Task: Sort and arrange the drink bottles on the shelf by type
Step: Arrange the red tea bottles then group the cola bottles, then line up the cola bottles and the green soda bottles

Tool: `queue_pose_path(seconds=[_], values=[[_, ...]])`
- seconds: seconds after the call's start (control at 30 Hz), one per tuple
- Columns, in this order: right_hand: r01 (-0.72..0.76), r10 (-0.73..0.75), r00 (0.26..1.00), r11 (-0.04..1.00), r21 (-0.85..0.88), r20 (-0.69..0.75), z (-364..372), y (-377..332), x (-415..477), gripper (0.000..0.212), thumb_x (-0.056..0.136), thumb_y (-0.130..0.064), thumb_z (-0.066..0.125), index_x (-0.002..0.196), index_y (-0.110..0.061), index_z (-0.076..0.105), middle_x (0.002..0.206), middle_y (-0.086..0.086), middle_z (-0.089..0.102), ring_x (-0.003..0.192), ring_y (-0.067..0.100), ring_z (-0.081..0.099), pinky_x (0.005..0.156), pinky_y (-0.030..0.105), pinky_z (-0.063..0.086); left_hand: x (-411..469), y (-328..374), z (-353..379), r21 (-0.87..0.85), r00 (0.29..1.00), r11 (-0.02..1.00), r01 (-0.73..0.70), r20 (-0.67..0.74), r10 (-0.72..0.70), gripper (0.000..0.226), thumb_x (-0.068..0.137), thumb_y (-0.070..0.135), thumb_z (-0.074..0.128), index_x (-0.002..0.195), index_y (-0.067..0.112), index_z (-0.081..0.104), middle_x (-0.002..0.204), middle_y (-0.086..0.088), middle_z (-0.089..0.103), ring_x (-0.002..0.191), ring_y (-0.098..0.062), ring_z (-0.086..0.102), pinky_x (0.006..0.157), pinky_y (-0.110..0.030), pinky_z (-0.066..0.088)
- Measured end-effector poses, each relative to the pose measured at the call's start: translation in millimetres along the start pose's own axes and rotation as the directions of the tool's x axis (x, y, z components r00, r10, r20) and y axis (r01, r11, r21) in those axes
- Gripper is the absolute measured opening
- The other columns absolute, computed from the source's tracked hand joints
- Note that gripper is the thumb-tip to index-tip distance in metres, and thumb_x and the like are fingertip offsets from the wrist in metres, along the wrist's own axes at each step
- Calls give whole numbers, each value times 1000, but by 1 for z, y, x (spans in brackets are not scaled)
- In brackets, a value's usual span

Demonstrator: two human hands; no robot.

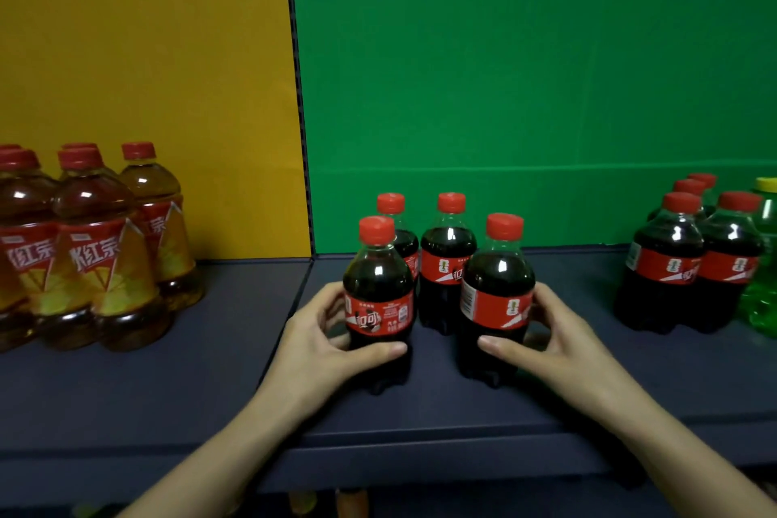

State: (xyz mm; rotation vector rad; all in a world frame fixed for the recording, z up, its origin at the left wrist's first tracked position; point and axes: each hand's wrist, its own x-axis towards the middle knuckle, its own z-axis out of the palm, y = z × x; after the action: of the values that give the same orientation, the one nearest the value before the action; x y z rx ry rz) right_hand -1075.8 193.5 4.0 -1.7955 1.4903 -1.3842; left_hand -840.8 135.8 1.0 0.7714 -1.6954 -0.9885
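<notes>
Nearest to us, both our forearms reach up from the bottom edge over the front lip of the dark shelf (168, 383). Our left hand (313, 339) wraps around the left front cola bottle (377, 299), thumb pressed across its lower front and fingers curled behind at its nine o'clock side. Our right hand (546, 332) mirrors that on the right front cola bottle (498, 294), thumb across the front below the red label, fingers round its three o'clock side. Both bottles stand upright on the shelf, each enclosed in its hand, a narrow gap between them.

Just behind, at twelve o'clock from the grips, two more cola bottles stand upright: the left rear cola bottle (399, 236), partly hidden by the one in our left hand, and the right rear cola bottle (447, 261), showing through the gap.

Farther out at nine o'clock, well apart from our hands, a cluster of iced tea bottles (96, 252) with red caps stands against the yellow panel (147, 55). At three o'clock, another group of cola bottles (689, 265) stands close together, with a green drink bottle (763, 299) just beside them at the frame edge. Farthest back rises the green panel (525, 76).
</notes>
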Motion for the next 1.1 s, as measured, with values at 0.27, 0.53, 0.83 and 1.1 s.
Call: queue_pose_path(seconds=[0.27, 0.53, 0.83, 1.1], values=[[-14, 16, 1000, 993, -120, 19, 20, 1, 5, 59, 70, -48, 67, 119, -46, 35, 119, -20, 45, 106, -17, 42, 87, 12, 36, 6, -7, 10, 117, 999, 993, -18, -28, 21, 67, 54, 31, 84, 115, 28, 54, 111, 11, 63, 106, 1, 59, 88, -18, 51], [-22, 20, 998, 999, 25, 55, 16, 6, 2, 58, 75, -15, 73, 125, -23, 44, 115, -14, 60, 104, -11, 56, 81, 5, 44, 8, -12, 3, 139, 1000, 990, -13, 6, 12, 61, 54, 29, 82, 109, 26, 58, 103, 5, 67, 101, -9, 63, 84, -22, 54], [8, -8, 999, 1000, -22, -40, 31, 12, 9, 58, 74, -26, 74, 120, -34, 40, 118, -14, 57, 110, 2, 55, 89, 18, 48, 16, -14, 6, 186, 1000, 983, -13, -25, 18, 57, 61, 19, 83, 110, 26, 55, 107, 11, 64, 98, 4, 58, 76, -12, 52], [-16, 14, 998, 999, -29, -58, 32, 14, 14, 57, 75, -27, 74, 121, -33, 40, 120, -12, 56, 112, 1, 52, 83, 14, 49, 21, -17, 7, 217, 999, 976, -19, -43, 29, 61, 62, 20, 83, 116, 20, 53, 110, 12, 61, 102, 2, 56, 76, -8, 50]])
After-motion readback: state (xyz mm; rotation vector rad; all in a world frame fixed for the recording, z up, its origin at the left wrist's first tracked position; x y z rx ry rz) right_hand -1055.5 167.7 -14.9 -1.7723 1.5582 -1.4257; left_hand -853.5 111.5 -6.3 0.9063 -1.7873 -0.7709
